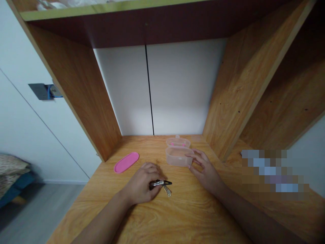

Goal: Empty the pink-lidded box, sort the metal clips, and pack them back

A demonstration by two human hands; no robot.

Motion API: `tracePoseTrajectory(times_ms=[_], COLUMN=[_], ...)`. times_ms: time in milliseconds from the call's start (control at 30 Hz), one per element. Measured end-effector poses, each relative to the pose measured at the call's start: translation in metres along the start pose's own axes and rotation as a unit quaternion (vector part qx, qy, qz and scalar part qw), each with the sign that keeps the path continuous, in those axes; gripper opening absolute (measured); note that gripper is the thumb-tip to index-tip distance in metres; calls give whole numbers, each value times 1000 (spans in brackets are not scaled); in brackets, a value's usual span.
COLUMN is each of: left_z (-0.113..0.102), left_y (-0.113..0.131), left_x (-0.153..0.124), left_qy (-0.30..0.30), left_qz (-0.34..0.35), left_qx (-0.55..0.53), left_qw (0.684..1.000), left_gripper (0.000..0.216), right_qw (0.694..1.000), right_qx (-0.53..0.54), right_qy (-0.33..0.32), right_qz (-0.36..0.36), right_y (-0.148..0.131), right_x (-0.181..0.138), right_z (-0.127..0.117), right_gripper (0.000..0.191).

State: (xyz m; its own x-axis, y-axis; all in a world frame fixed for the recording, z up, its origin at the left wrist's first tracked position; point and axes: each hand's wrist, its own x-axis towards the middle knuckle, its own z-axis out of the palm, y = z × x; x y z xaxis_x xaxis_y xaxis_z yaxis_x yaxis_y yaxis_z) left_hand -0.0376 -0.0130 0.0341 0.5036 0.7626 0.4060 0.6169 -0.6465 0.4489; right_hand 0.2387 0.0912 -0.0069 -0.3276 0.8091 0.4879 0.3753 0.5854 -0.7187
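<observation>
Metal clips (162,184) lie mid-desk on the wooden desk (177,217), their left ends pinched under curled fingers. Pink oval lid (126,162) lies far left, flat and apart. Left hand (142,185) closed on the clips. Clear plastic box (177,156) sits just behind, second clear piece (178,141) touching its back. Right hand (206,170) is loosely spread, fingertips on the box's right side.

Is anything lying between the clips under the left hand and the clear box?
Nothing visible does. Only bare desk lies between the clips in the left hand and the box. The right hand touches the box's right side; the pink lid lies off to the left.
</observation>
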Motion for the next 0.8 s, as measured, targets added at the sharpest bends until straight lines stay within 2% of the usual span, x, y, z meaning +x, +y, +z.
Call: tracePoseTrajectory(times_ms=[167,533,667,800], left_z=[-1,-3,-3,-4], left_y=[-1,-2,-2,-8], left_x=[-1,-2,-2,-3], left_qy=[11,27,40,93], left_qz=[-5,-12,-38,-103], left_qx=[-1,-1,32,73], left_qw=[1000,1000,998,988], left_gripper=[34,23,24,27], right_qw=[1000,1000,1000,999], right_qx=[6,-3,13,43], right_qy=[3,6,-1,3], right_qz=[2,10,12,12], right_y=[1,-6,-4,-3], right_x=[0,-1,-1,0], right_z=[1,0,0,1], right_gripper=[45,52,51,38])
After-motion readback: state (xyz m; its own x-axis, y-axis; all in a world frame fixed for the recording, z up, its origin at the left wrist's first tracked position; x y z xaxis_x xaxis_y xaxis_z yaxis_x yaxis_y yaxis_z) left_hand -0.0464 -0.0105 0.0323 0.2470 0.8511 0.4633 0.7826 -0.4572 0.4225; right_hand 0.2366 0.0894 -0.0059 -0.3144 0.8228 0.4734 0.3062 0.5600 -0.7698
